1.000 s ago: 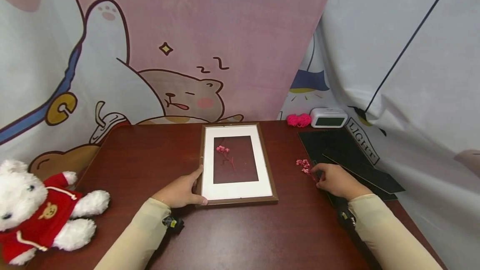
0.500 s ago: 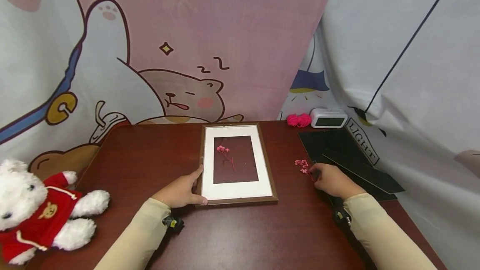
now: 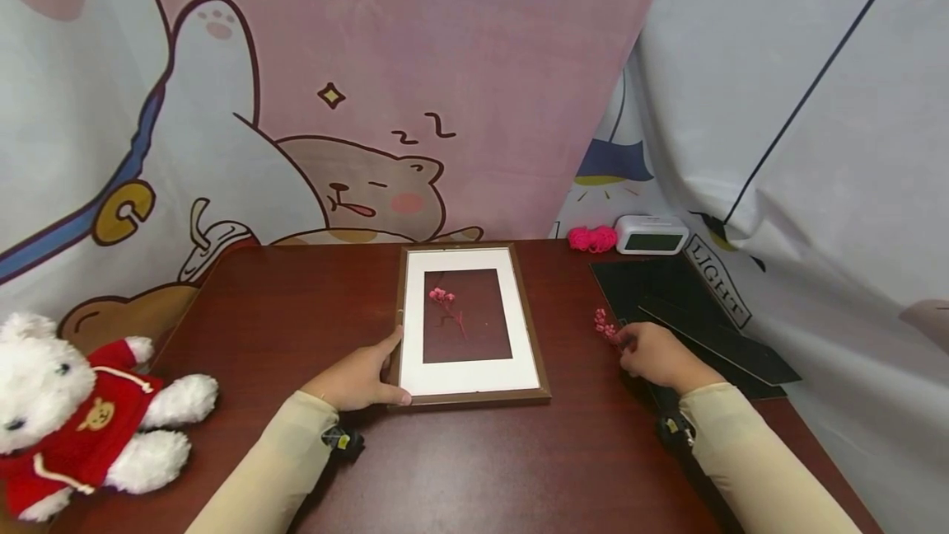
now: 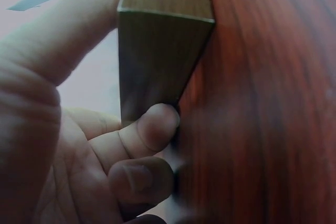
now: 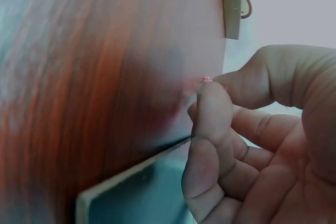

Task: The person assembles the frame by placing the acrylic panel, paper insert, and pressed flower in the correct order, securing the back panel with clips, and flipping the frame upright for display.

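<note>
A brown wooden picture frame (image 3: 474, 398) with a white mat lies on the table. Inside the mat's opening rests a sprig of pink blossoms (image 3: 441, 295). My left hand (image 3: 359, 377) grips the frame's near left corner; the left wrist view shows curled fingertips against the frame's wooden side (image 4: 157, 61). To the right, my right hand (image 3: 656, 354) pinches the stem of a second pink blossom sprig (image 3: 604, 323) between thumb and index finger. Its blossoms point away from me, over the table. Only a small red bit of stem (image 5: 207, 79) shows above the fingertips in the right wrist view.
Thin black boards (image 3: 638, 277) lie overlapping at the right, beside my right hand. Behind them stand a white digital clock (image 3: 651, 235) and a bundle of pink yarn (image 3: 591, 239). A white plush bear (image 3: 96, 414) in red sits at the left edge. Printed cloth hangs behind the table.
My right hand has shifted slightly left. The sprig in it first moved left, then turned so its blossoms sit a little further right and back. My left hand and the frame have stayed put.
</note>
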`<move>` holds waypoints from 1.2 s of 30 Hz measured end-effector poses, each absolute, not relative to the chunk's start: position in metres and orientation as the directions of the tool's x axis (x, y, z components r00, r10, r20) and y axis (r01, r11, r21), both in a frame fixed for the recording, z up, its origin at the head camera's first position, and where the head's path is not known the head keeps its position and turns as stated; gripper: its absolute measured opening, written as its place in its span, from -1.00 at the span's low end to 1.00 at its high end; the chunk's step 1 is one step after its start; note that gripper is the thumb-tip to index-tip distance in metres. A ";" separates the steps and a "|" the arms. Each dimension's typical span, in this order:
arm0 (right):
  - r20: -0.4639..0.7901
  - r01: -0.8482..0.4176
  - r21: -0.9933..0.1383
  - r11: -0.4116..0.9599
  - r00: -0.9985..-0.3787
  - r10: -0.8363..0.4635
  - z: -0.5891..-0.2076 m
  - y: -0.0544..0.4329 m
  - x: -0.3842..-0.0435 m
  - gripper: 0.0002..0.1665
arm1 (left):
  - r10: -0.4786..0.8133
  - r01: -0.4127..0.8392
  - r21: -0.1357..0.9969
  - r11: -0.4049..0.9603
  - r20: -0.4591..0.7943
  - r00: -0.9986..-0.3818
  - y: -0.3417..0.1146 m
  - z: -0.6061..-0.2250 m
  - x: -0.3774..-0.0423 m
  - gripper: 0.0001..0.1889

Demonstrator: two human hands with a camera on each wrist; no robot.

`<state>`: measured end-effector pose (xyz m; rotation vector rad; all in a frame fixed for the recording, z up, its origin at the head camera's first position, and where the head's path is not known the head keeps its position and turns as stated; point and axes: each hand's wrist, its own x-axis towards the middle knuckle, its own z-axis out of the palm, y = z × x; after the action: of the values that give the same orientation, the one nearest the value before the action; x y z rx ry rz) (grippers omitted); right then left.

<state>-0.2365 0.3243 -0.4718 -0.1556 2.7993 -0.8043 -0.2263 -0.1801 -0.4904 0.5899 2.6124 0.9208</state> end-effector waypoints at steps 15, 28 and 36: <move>-0.156 0.010 -0.707 0.707 -0.978 -0.142 -0.469 0.304 -0.245 -0.50 | 0.471 0.274 0.652 0.707 -0.146 -0.870 -0.180 -0.490 -0.226 0.30; -0.110 -0.006 -0.818 0.575 -0.980 -0.167 -0.459 0.238 -0.266 -0.49 | 0.464 0.259 0.662 0.703 -0.151 -0.873 -0.178 -0.487 -0.225 0.30; -0.102 0.018 -0.874 0.486 -0.984 -0.146 -0.461 0.201 -0.287 -0.52 | 0.469 0.271 0.653 0.707 -0.147 -0.871 -0.178 -0.487 -0.225 0.31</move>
<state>-0.2872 0.2013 -0.4607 -0.1115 2.5648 -1.5112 -0.2250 -0.1783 -0.4874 0.5824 2.6132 0.9300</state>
